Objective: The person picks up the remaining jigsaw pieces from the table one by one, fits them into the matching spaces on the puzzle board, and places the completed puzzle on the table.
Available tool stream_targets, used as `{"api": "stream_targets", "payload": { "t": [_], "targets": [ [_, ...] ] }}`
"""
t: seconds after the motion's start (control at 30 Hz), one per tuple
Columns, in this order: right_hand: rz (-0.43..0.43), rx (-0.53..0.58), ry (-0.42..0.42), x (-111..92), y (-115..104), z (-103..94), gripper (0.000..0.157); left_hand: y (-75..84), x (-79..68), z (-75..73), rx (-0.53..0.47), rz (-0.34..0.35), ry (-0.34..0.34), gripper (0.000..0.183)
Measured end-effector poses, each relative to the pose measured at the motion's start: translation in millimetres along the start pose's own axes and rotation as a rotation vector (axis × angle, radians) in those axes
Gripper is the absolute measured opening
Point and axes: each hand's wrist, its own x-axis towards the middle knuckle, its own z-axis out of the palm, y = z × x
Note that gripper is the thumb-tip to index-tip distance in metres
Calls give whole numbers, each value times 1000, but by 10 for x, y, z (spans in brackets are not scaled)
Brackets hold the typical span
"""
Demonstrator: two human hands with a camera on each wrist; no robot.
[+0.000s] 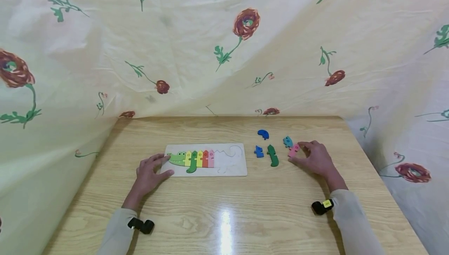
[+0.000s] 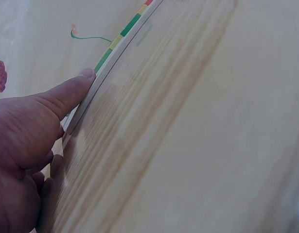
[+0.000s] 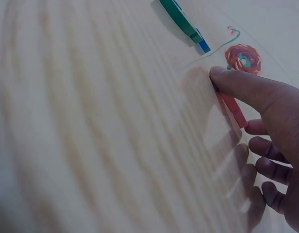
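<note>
A crocodile puzzle board [image 1: 229, 171] lies on the table, its left part filled with a green head piece [image 1: 177, 159] and yellow, green, red and pink body pieces. My left hand [image 1: 149, 175] rests on the board's left end, thumb [image 2: 74, 92] pressing near the front edge and index finger by the head piece. On the right, my right hand [image 1: 317, 159] holds a pink puzzle piece [image 1: 293, 150] between thumb and index finger, close over the table. The other right fingers are loosely bent. Touching or close beside it is a light blue piece [image 1: 287, 142].
Loose pieces lie between the board and my right hand: a dark blue curved tail piece [image 1: 263, 134], a blue piece [image 1: 259, 151] and a green leg piece [image 1: 272, 156]. Flowered cloth [image 1: 189, 44] hangs behind the wooden table [image 1: 196, 216].
</note>
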Motion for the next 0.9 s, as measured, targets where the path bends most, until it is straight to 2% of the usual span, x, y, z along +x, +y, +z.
{"api": "stream_targets", "payload": {
  "t": [0.63,0.9],
  "targets": [
    [8,19,20,-49,5,-24,81,-7,-3,6,-16,17,1,67],
    [-13,31,56,-74,-32,-53,77,-11,-1,4,-15,16,2,68]
  ]
}}
